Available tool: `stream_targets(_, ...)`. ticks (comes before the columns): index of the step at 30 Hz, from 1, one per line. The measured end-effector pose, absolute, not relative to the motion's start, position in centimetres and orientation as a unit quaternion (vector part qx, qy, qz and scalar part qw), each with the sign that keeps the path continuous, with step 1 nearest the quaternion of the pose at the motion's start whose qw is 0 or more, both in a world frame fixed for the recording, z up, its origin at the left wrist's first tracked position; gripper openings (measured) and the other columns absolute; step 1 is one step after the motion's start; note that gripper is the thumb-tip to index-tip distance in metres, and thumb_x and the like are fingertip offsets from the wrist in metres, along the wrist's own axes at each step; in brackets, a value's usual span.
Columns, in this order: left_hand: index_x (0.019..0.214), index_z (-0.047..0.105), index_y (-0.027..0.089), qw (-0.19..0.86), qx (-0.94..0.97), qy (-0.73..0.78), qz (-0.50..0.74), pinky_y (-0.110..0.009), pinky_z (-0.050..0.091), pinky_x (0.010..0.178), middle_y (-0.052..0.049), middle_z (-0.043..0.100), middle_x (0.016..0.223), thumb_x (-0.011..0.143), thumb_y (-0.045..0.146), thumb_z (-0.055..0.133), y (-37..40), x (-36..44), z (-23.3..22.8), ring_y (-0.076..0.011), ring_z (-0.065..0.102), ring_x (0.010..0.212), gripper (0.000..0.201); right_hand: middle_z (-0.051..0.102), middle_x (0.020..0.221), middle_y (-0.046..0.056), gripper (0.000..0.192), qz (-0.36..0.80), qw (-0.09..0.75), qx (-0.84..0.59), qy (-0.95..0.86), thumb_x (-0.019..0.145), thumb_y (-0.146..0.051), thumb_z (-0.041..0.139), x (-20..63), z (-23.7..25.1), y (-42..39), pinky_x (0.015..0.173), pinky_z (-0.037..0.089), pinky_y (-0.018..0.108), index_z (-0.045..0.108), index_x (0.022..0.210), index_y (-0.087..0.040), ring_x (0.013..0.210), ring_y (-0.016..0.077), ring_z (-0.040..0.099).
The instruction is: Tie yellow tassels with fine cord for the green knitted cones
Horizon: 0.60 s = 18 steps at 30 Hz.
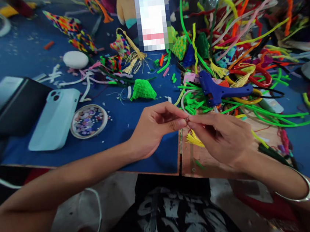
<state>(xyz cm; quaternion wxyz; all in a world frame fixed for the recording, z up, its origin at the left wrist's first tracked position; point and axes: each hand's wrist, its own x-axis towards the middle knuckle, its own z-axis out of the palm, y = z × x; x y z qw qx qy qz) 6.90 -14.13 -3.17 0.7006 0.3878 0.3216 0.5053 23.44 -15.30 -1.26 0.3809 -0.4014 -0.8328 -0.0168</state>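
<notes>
My left hand (156, 128) and my right hand (223, 134) meet over the front middle of the table. Between their pinched thumbs and forefingers is a small reddish-brown bead (187, 120), mostly covered by the fingertips. Any thread on it is too fine to make out. Just under my right fingers lies a yellow tassel (194, 139). Cut green pipe cleaners (195, 102) and a blue glue gun (219, 91) rest behind that hand. Left of my left hand stands a round dish (73, 130) of mixed beads; a green woven piece (143, 89) lies beyond.
A light blue phone (52, 123) and a dark box-like stand (15, 104) occupy the left side. Behind them sit a white oval case (76, 59) and a multicoloured woven cone (69, 29). Tangled pipe cleaners (245, 29) cover the right. A blurred bright screen (152, 16) stands at the back.
</notes>
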Motion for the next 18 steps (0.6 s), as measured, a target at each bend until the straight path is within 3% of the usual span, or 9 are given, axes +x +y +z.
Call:
stream_targets(5,0.070,0.070,0.018,0.669,0.410,0.332,0.523,-0.018,0.052,0.068,0.002,0.069,0.071,0.060,0.019,0.083,-14.17,6.92,-3.45,-0.0083,0.064,0.069,0.016,0.071,0.069,-0.004,0.007,0.033,0.406,-0.412,-0.815,0.081,-0.017,0.063,23.19,-1.48,-15.23,0.035,0.035,0.020,0.062,0.087,-0.021,0.038,0.0043,0.050)
stream_targets(9,0.071,0.070,0.018,0.668,0.411,0.332,0.524,-0.017,0.051,0.068,0.001,0.069,0.072,0.063,0.018,0.081,-14.21,6.89,-3.44,-0.0079,0.064,0.070,0.014,0.072,0.078,-0.003,0.018,0.077,0.422,-0.404,-0.808,0.079,-0.013,0.064,23.12,-1.68,-15.31,0.037,0.037,0.017,0.058,0.095,-0.019,0.045,0.0046,0.056)
stream_targets(13,0.072,0.070,0.018,0.668,0.414,0.328,0.524,-0.017,0.051,0.068,0.001,0.069,0.072,0.064,0.018,0.080,-14.28,6.82,-3.31,-0.0075,0.063,0.070,0.013,0.072,0.079,-0.002,0.019,0.072,0.434,-0.396,-0.806,0.077,-0.010,0.064,23.08,-1.80,-15.31,0.040,0.039,0.016,0.056,0.093,-0.018,0.054,0.0055,0.060)
stream_targets(18,0.073,0.070,0.018,0.667,0.416,0.333,0.521,-0.019,0.051,0.068,0.001,0.069,0.073,0.064,0.019,0.080,-14.32,6.73,-3.31,-0.0087,0.064,0.070,0.014,0.070,0.074,-0.003,0.014,0.045,0.427,-0.396,-0.811,0.079,-0.011,0.064,23.06,-1.76,-15.31,0.038,0.034,0.018,0.057,0.089,-0.018,0.047,0.0042,0.055)
